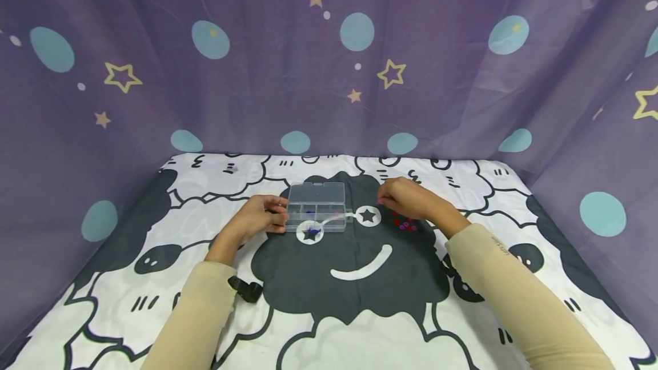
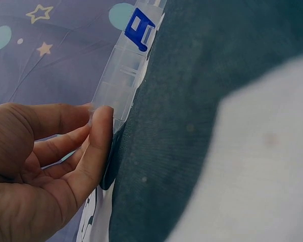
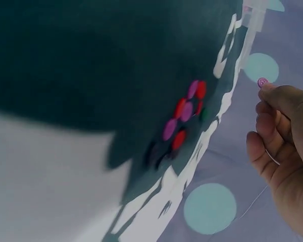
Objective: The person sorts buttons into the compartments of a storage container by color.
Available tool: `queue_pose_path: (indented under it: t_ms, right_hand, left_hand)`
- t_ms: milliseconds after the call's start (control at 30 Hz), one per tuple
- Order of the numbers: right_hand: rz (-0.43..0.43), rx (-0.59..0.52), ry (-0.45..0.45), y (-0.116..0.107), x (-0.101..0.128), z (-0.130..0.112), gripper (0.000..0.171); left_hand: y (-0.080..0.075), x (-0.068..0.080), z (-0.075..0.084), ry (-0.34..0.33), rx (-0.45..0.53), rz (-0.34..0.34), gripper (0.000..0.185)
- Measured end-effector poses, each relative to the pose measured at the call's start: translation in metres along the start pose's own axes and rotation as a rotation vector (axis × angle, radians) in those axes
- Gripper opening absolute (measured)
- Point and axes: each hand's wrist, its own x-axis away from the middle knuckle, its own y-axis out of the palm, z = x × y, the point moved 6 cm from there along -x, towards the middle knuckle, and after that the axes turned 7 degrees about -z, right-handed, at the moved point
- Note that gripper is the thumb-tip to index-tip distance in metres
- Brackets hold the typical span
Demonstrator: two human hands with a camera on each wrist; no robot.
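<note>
Left hand (image 1: 257, 218) presses straight fingers on the clear box (image 1: 316, 206), mid-frame on the tabletop (image 1: 154, 278). Right hand (image 1: 411, 198) pinches a pink button (image 3: 262, 81); loose buttons (image 3: 184, 118) lie below. Risk: thin pinch slips, button rolls off; box could slide.

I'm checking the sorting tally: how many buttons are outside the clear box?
About 8: one pink button pinched in the right hand, roughly seven red and purple buttons clustered on the black cloth. Darker ones may go unseen.
</note>
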Motion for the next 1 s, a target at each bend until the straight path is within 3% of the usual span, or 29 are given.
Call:
queue_pose_path:
  t_ms: [267, 700, 1000]
  right_hand:
    - [-0.016, -0.003, 0.008, 0.001, -0.020, -0.013, 0.010]
    - [-0.017, 0.022, -0.082, 0.015, -0.054, -0.038, 0.011]
    - [-0.070, -0.004, -0.037, 0.023, -0.067, -0.046, 0.012]
  left_hand:
    - [-0.001, 0.001, 0.000, -0.003, -0.007, 0.005, 0.049]
    - [-0.001, -0.001, -0.002, -0.004, -0.003, 0.002, 0.049]
    - [-0.001, 0.000, -0.002, -0.010, 0.001, 0.003, 0.048]
